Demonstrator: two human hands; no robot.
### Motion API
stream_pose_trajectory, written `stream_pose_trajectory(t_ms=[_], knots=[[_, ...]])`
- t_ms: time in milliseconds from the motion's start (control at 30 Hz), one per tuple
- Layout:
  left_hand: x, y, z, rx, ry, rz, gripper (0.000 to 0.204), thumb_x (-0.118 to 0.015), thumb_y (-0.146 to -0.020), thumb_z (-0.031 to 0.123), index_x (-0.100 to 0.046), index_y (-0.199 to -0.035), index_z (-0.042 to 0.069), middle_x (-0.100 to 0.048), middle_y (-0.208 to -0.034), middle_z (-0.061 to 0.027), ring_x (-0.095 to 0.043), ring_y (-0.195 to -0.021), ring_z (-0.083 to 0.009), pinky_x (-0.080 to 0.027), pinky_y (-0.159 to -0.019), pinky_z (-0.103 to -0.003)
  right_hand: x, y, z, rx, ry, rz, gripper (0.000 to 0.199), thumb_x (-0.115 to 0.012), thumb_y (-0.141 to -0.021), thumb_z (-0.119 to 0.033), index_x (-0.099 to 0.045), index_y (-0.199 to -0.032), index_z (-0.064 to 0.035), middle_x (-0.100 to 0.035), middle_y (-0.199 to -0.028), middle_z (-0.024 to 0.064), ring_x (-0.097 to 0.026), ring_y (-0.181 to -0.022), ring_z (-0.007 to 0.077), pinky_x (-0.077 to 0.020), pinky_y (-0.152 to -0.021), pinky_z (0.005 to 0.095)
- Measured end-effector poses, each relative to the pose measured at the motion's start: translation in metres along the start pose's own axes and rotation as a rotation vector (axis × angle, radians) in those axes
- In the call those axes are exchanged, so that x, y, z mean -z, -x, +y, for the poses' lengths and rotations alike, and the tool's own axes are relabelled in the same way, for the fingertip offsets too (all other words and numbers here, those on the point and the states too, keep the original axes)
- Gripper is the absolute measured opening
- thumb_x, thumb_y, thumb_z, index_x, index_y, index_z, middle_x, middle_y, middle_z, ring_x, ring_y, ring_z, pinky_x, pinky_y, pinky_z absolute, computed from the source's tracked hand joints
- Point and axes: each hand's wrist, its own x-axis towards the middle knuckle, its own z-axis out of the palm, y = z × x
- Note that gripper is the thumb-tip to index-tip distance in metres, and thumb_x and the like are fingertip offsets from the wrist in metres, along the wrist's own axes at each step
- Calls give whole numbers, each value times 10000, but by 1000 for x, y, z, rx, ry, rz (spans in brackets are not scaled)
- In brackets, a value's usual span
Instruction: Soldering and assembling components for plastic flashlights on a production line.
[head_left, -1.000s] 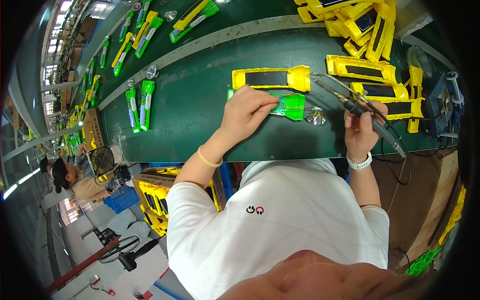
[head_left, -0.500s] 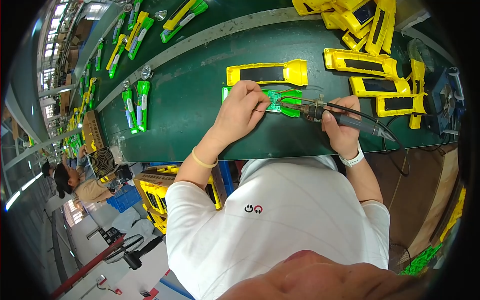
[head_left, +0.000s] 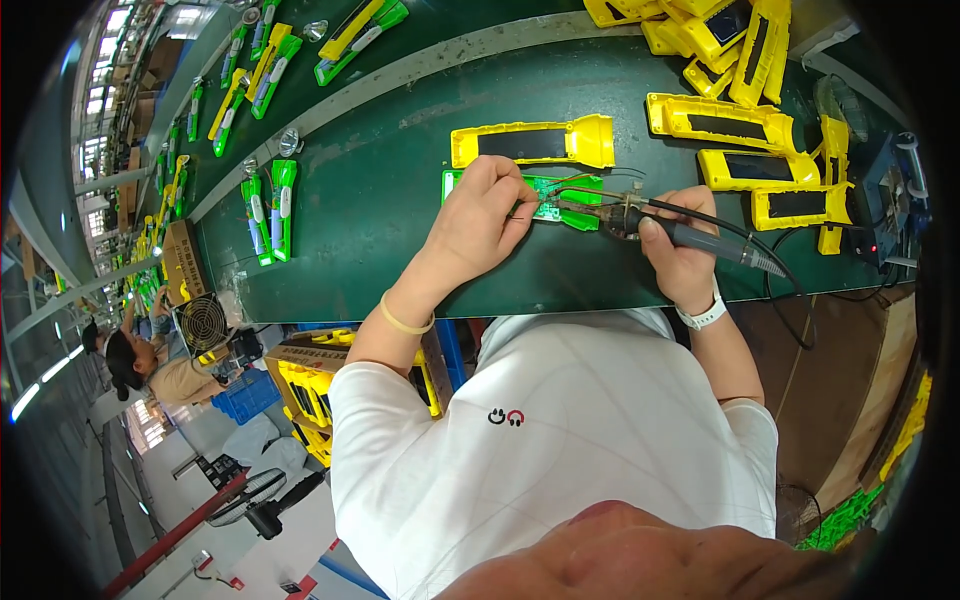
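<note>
My left hand [head_left: 480, 215] is closed in a pinch over the green plastic housing [head_left: 580, 219], covering much of its left half. Its fingertips hold a thin wire at the left edge of the small green circuit board [head_left: 548, 211]. In my right hand [head_left: 682, 258] is the grey handle of a soldering iron [head_left: 722, 245] with a black feed tube along it. The iron's tip reaches the board from the right; whether it touches is too small to tell. Loose thin wires stick out right of the board. Just beyond lies a yellow housing [head_left: 592, 140] with a dark panel.
More yellow housings [head_left: 725, 122] lie and pile up at the right and far right. A blue soldering station [head_left: 886, 205] stands at the right edge, its cable looping near my right arm. Green flashlight halves [head_left: 284, 210] lie at left, beside a metal strip [head_left: 440, 66]. Another person [head_left: 165, 370] works far left.
Both hands stay at the board with nearly the same hold. The view has shifted slightly, and a small red light now shows on the soldering station.
</note>
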Motion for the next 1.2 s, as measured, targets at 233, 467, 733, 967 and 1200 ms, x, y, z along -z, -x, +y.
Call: stream_pose_trajectory(t_ms=[233, 467, 733, 967, 1200], knots=[[0, 0, 6, 36, -38, 12, 135, -675, -710, 16, -591, -814, 31, -520, -896, -104, -539, -815, -249, -468, -683, -313, 4, 3, -4, -35, -161, 36, 254, -633, -833, -76, -402, -933, -37, -527, -799, 48, -467, -664, 61, -411, -599, 209], [26, 9, 15, 88, -435, 201, 275, -765, -660, 113, -602, -870, 40, -539, -831, -97, -527, -743, -257, -463, -673, -324, 8, 4, -3, -35, -155, 93, 228, -611, -836, -64, -406, -935, -40, -524, -823, 46, -456, -653, 61, -407, -602, 208], [13, 18, 8, -25, -6, 89, 187, -697, -698, 41, -645, -877, 57, -583, -773, -75, -577, -721, -239, -470, -634, -319, 7, 5, -4, -58, -227, 62, 216, -602, -839, -48, -407, -933, -43, -523, -826, 44, -459, -662, 59, -406, -601, 204], [2, 13, -7, -308, -164, 113, 293, -708, -606, 0, -674, -887, 73, -575, -783, -43, -573, -749, -220, -478, -648, -317, 7, 5, -2, -51, -184, 59, 227, -610, -828, -28, -406, -928, -38, -526, -814, 47, -462, -671, 59, -408, -602, 204], [8, 8, 1, -323, -296, 12, 314, -673, -601, 7, -679, -907, 74, -562, -771, -35, -576, -757, -203, -492, -637, -312, 7, 5, 1, -43, -182, 36, 240, -637, -813, -49, -417, -906, -34, -527, -789, 47, -464, -679, 60, -404, -601, 204]])
